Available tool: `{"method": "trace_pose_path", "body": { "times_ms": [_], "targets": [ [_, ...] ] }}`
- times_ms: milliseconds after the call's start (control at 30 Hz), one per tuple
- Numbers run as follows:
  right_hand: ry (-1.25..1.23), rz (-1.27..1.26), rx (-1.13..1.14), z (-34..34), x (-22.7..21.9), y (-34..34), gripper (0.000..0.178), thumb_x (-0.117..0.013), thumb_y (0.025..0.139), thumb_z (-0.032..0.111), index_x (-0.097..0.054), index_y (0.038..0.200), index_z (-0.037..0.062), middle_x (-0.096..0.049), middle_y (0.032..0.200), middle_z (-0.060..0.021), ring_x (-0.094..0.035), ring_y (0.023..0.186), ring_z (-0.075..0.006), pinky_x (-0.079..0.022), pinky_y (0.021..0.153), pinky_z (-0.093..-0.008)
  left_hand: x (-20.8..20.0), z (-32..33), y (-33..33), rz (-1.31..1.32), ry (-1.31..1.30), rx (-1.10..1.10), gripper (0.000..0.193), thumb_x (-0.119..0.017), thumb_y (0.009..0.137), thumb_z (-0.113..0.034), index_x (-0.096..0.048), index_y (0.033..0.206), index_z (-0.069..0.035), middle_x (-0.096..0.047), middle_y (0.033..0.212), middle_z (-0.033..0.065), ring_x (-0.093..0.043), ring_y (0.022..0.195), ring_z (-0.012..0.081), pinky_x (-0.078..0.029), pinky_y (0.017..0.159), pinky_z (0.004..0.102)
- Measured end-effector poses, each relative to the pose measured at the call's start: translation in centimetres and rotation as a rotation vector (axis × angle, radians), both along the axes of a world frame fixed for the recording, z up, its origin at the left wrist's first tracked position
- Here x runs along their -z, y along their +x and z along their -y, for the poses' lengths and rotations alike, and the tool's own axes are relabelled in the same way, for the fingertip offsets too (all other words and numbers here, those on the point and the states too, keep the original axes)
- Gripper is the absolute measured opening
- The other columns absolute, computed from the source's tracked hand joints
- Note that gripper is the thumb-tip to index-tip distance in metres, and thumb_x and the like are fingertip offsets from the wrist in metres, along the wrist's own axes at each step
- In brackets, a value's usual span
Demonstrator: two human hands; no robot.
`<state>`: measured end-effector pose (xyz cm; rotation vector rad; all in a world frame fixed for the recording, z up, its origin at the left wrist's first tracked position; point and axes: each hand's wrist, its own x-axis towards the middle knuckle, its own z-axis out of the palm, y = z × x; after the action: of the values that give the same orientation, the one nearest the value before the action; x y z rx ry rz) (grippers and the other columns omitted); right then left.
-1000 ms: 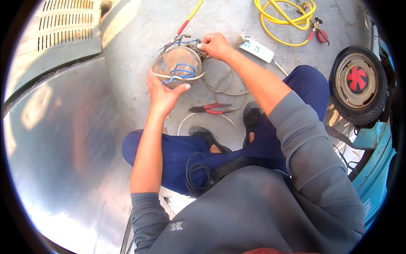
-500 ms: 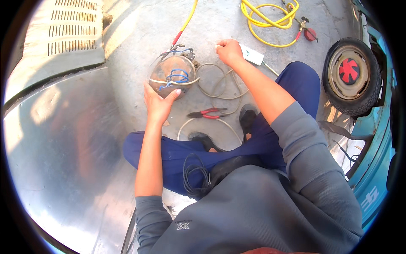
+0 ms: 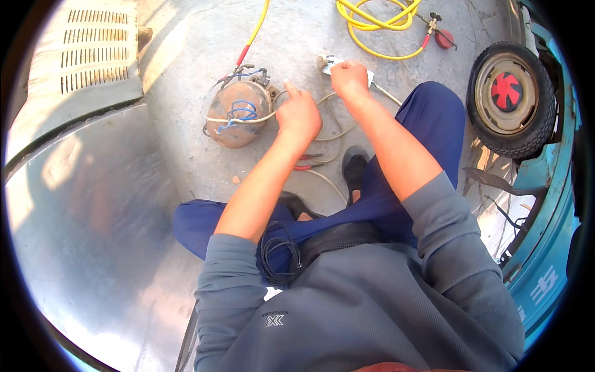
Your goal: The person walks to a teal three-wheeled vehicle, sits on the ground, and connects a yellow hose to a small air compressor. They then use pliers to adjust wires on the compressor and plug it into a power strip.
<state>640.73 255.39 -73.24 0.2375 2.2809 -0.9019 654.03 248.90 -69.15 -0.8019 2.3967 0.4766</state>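
My right hand (image 3: 351, 80) is closed over a white power strip (image 3: 370, 77) lying on the ground; its fingers hide the strip's middle. A small pale plug-like piece (image 3: 321, 61) shows at the strip's left end. My left hand (image 3: 300, 113) is between the strip and a rusty round compressor (image 3: 234, 127), its index finger stretched out and the other fingers partly hidden. A pale cord (image 3: 257, 119) crosses the compressor and passes behind that hand. Blue wire (image 3: 243, 110) is looped on top of the compressor. Red-handled pliers (image 3: 305, 167) lie below my left hand, partly covered by the forearm.
A yellow hose (image 3: 255, 31) with a red end reaches the compressor. Another yellow hose (image 3: 385, 57) lies coiled with a valve and red gauge (image 3: 444, 39). A spare wheel (image 3: 509, 99) and blue metal body stand right; a shiny metal panel (image 3: 93, 217) stands left.
My left hand has let go of the compressor and moved right, toward the power strip. My right hand has shifted from beside the strip's left end onto the strip.
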Motion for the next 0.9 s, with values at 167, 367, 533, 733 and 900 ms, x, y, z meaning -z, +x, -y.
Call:
{"method": "trace_pose_path", "body": {
  "times_ms": [167,367,533,733,900],
  "targets": [
    [0.031,0.037,-0.013,-1.1,-0.5,0.9,0.025,-0.062,0.088,0.022,-0.076,0.098,0.0038,-0.076,0.103,-0.0205,-0.073,0.101,-0.0350,-0.055,0.091,-0.0413,3.6,1.0,-2.3,0.113,-0.160,-0.004,0.052,-0.059,0.094,-0.029,-0.051,0.135,0.003,-0.023,0.154,0.0478,-0.073,0.104,0.0422,-0.061,0.076,0.0420],
    [0.058,0.050,-0.019,-1.5,-1.0,0.9,0.028,-0.059,0.088,0.020,-0.077,0.102,0.0033,-0.075,0.106,-0.0218,-0.072,0.104,-0.0365,-0.054,0.092,-0.0425,3.7,1.3,-2.8,0.193,-0.205,0.031,0.058,-0.063,0.093,-0.035,-0.051,0.137,0.001,-0.023,0.152,0.0512,-0.073,0.105,0.0434,-0.062,0.068,0.0401],
    [0.107,0.012,0.026,-1.8,-1.9,0.6,0.027,-0.059,0.088,0.019,-0.077,0.101,0.0032,-0.075,0.109,-0.0212,-0.072,0.104,-0.0364,-0.055,0.092,-0.0428,4.4,1.6,-2.6,0.263,-0.337,0.237,0.059,-0.061,0.095,-0.030,-0.049,0.141,0.002,-0.027,0.152,0.0493,-0.071,0.111,0.0427,-0.063,0.067,0.0390],
    [0.252,-0.091,0.093,-4.2,-1.2,-0.1,0.025,-0.061,0.090,0.020,-0.074,0.105,0.0040,-0.075,0.106,-0.0191,-0.072,0.102,-0.0355,-0.055,0.089,-0.0429,5.0,2.1,-2.1,0.226,-0.334,0.206,0.055,-0.059,0.097,-0.023,-0.047,0.143,0.004,-0.033,0.153,0.0439,-0.070,0.114,0.0399,-0.064,0.071,0.0380],
    [0.228,-0.147,-0.039,-4.3,-0.1,0.1,0.029,-0.069,0.090,0.032,-0.068,0.103,0.0062,-0.075,0.105,-0.0157,-0.072,0.101,-0.0356,-0.055,0.088,-0.0448,4.9,2.2,-2.3,0.228,-0.310,0.165,0.056,-0.060,0.097,-0.023,-0.047,0.144,0.006,-0.033,0.154,0.0412,-0.061,0.127,0.0409,-0.064,0.072,0.0389]
  ]
}}
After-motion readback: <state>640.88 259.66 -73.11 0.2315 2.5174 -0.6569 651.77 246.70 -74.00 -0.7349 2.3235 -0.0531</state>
